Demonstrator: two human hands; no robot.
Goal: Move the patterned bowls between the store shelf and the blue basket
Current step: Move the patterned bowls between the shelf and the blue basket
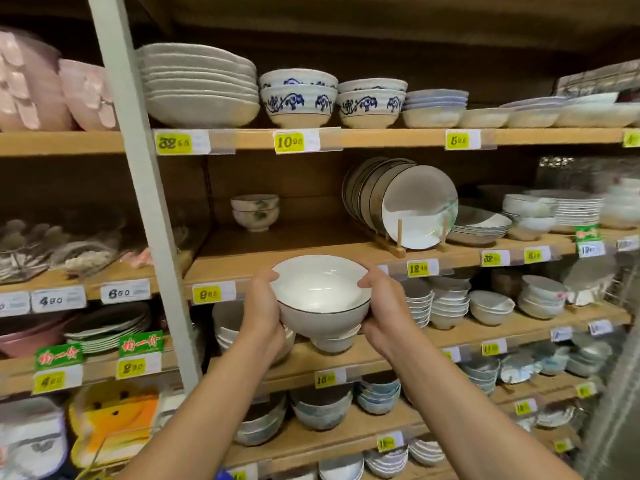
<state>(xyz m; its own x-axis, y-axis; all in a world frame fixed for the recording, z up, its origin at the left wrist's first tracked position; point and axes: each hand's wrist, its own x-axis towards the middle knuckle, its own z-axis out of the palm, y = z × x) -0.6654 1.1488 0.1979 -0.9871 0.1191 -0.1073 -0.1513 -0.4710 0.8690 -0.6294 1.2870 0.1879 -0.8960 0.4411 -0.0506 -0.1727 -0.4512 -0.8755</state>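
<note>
From the head view, I hold a white ceramic bowl with a thin dark line round its rim (320, 292) in the centre of the frame, just in front of the edge of the wooden store shelf (277, 245). My left hand (259, 308) grips its left side, thumb on the rim and fingers curled under the wall. My right hand (382, 306) grips the right side the same way. The bowl sits level, mouth up, and clear of the shelf board. A second pale foot shows just below it; I cannot tell whether that belongs to a bowl nested under mine or to one standing on the shelf behind.

Above and to the left, at the back of the same shelf, two small cream bowls with green markings (255, 213) stand stacked. To their right, grey-and-white plates (415, 206) lean upright in a wooden rack. On the upper shelf sit blue-patterned bowls (298, 102) in stacks of two. A yellow price tag (206, 293) hangs just left of my left hand.
</note>
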